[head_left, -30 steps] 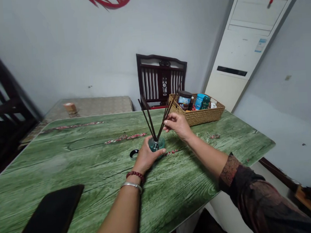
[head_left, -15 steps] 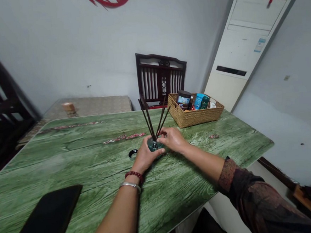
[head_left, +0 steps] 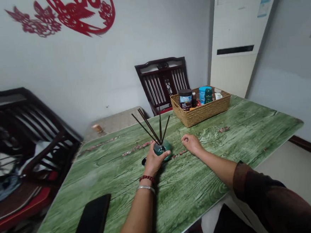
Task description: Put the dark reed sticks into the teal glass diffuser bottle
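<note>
A small teal glass diffuser bottle (head_left: 163, 148) stands on the green wood-grain table (head_left: 207, 176), with several dark reed sticks (head_left: 152, 127) fanning up out of its neck. My left hand (head_left: 154, 161) is wrapped around the bottle from the near left side. My right hand (head_left: 191, 143) rests on the table just right of the bottle, fingers loosely curled, holding nothing that I can see. A small black cap (head_left: 144, 162) lies on the table just left of my left hand.
A wicker basket (head_left: 201, 110) with jars and bottles sits at the far right of the table. A black flat object (head_left: 91, 224) lies at the near left edge. A dark wooden chair (head_left: 165, 82) stands behind, a bench (head_left: 26, 139) at left, a tall white air conditioner (head_left: 239, 36) at right.
My right hand let go of the reed sticks and came down onto the table right of the bottle. The view swung left and upward. My left hand stayed on the bottle.
</note>
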A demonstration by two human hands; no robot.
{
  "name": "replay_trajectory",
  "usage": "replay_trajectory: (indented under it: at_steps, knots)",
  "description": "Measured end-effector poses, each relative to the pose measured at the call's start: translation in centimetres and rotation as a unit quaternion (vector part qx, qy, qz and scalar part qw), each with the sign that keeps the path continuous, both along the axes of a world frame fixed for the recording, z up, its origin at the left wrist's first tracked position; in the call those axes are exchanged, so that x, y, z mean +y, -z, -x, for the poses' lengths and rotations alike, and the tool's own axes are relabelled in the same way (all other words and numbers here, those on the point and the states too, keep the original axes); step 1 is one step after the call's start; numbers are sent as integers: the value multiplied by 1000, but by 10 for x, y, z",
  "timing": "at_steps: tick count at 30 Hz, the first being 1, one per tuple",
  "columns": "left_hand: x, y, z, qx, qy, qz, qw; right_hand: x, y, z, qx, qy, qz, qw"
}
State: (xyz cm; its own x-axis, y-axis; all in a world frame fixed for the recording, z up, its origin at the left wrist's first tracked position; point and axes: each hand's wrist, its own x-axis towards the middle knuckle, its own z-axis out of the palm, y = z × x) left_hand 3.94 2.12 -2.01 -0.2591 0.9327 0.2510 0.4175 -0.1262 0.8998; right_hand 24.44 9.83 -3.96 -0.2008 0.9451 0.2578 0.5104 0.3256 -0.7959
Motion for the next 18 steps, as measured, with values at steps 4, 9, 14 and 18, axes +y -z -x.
replay_trajectory:
  at_steps: [4, 9, 14, 18]
  knots:
    - [22, -3, 16, -14, -20, 7, 1000, -3, 5, -1, 2, -3, -6, 1000]
    - [65, -6, 39, -36, -83, 11, 996, -4, 9, 2, 0, -3, -2, 1000]
    - [103, -4, 55, -42, -79, 15, 996, -4, 13, 5, -2, -8, 8, 1000]
    - [119, -7, 55, -51, -50, 18, 997, -3, 16, 6, 5, -14, 11, 1000]
